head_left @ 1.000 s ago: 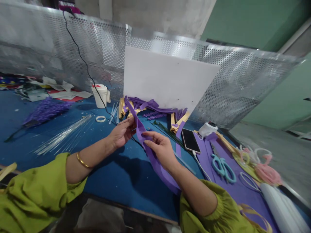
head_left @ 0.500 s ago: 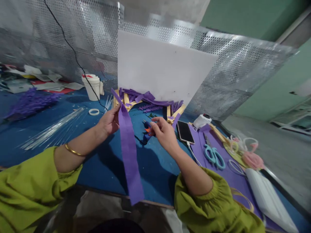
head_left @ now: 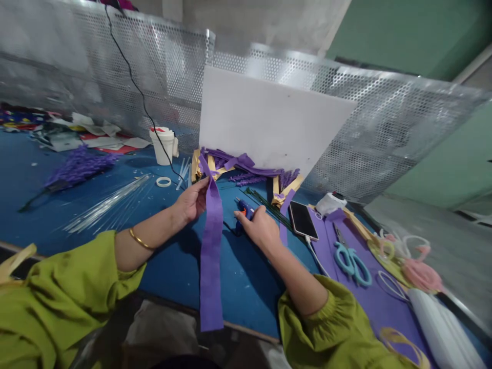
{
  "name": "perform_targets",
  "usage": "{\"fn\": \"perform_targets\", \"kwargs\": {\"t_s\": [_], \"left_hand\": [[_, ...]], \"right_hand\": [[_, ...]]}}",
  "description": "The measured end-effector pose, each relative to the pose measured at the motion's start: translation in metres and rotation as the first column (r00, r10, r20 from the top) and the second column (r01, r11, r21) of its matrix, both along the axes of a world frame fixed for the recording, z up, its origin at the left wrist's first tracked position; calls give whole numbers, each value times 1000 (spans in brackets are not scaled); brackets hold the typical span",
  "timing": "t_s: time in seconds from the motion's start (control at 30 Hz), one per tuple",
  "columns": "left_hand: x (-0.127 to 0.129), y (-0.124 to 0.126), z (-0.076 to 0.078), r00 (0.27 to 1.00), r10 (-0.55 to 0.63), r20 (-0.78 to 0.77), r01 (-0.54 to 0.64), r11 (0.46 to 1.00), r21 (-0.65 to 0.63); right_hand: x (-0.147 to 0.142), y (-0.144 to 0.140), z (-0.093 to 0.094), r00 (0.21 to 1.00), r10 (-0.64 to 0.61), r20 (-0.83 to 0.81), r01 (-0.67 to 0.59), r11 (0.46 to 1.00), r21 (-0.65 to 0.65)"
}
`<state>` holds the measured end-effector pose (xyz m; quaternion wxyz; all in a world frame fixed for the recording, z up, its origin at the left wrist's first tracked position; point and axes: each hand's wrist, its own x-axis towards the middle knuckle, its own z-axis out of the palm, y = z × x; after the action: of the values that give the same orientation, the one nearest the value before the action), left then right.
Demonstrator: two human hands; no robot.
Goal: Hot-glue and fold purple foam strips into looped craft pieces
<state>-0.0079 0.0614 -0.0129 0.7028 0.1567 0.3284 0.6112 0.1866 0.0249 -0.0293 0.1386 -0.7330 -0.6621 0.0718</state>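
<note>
Pinched between thumb and fingers, the left hand's grip was closed on the top end of a long purple strip, which hung down from the fingers, crossed the blue table and drooped past its near edge. The right hand lay curled over a blue glue gun resting on the table just right of the strip; its grip looked closed around the gun's body, though the fingers hid how firmly. To handle this well, I judged the strip wanted to be kept taut and flat with the pinch close to the end, so the free length would not twist, and the gun wanted lifting by its handle with the nozzle kept away from the strip and the fingers until it was aimed. In this one head view, a white board leaned against a perforated metal screen behind a heap of purple cuttings; a phone lay to the right, near teal scissors, with a white cup and clear sticks to the left. No brand, label or writing could be read anywhere.
</note>
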Motion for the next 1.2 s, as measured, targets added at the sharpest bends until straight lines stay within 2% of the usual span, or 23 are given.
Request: {"fn": "perform_targets", "kwargs": {"t_s": [0.13,0.2,0.23,0.27,0.33,0.4,0.43,0.57,0.7,0.8,0.87,0.93,1.0,1.07,1.13,1.2], "left_hand": [[1,-1,-1,1000,-4,9,4,1000,-12],[1,-2,-2,1000,-21,21,21,1000,-17],[1,-2,-2,999,-31,27,32,999,-16],[1,-2,-2,999,-43,32,43,999,-14],[1,-2,-2,997,-62,37,62,998,-7],[0,-2,-2,997,-60,45,61,998,-6],[0,-2,-1,997,-54,53,54,998,-8],[-1,-4,4,996,-17,86,19,1000,-19],[-2,-8,10,996,11,89,-10,1000,-11],[-1,-10,13,996,34,78,-33,999,-9],[-1,-10,13,997,35,69,-34,999,-15],[-1,-9,11,998,26,65,-25,1000,-16],[1,-8,8,998,10,65,-9,1000,-13],[4,-9,5,998,-12,57,13,1000,-10],[7,-11,4,998,-28,51,29,1000,-7],[9,-13,4,998,-35,51,35,999,3]], "right_hand": [[-5,6,-1,999,-21,-46,19,999,-25],[-2,8,-3,988,-41,-148,38,999,-27],[1,9,-5,962,-62,-265,55,998,-32],[3,10,-8,906,-86,-415,74,996,-45],[7,10,-14,696,-130,-707,88,992,-95],[7,9,-18,498,-149,-854,51,988,-143],[6,8,-19,436,-152,-887,19,987,-160],[4,4,-17,242,-163,-956,-87,978,-189],[9,4,-12,127,-189,-974,-106,973,-203],[10,4,-11,74,-161,-984,-90,982,-167],[9,4,-12,75,-66,-995,-43,997,-69],[7,4,-13,137,92,-986,37,995,98],[6,5,-15,228,234,-945,105,959,263],[6,5,-15,296,312,-903,152,918,367],[6,3,-12,318,356,-879,172,890,423],[6,-1,-7,285,367,-886,133,900,416]]}}
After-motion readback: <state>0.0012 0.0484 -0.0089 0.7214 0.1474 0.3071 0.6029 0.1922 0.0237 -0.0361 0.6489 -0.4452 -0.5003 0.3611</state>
